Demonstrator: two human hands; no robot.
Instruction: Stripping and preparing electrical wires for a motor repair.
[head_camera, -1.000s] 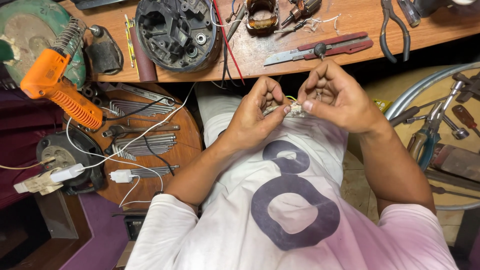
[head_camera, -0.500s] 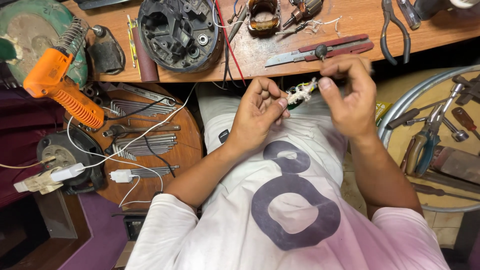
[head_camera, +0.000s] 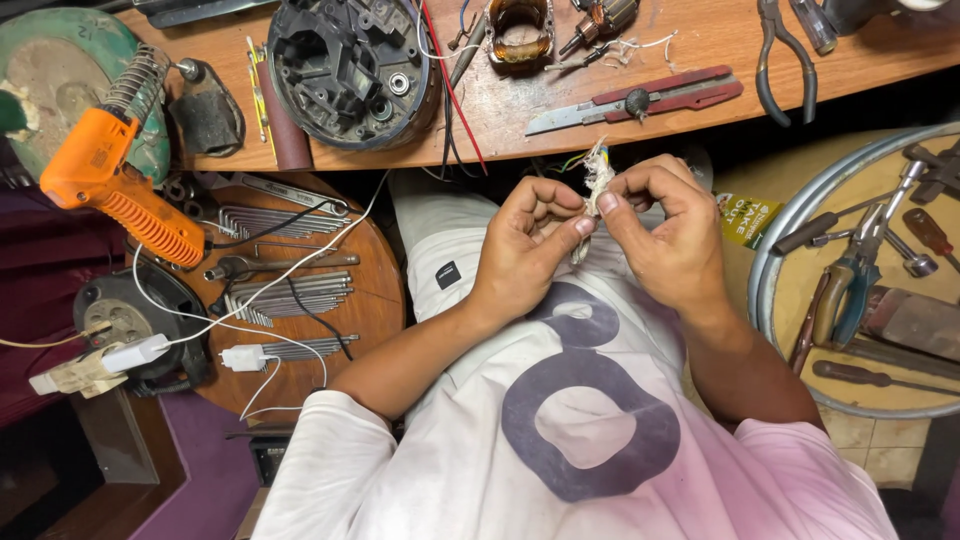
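Both hands, left hand (head_camera: 525, 250) & right hand (head_camera: 665, 235), pinch frayed wire bundle (head_camera: 597, 175); risk: strands snap w/ hard twisting.

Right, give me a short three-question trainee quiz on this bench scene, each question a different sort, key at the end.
1. True or false: both hands, the left hand and the right hand, pinch the small frayed wire bundle between them.
2. Multiple choice: the red-handled utility knife lies on A) the wooden bench, B) the round metal tray, C) the person's lap.
3. Fill in: the orange tool at the bench's left end is coloured ____.

Key: 1 true; 2 A; 3 orange.
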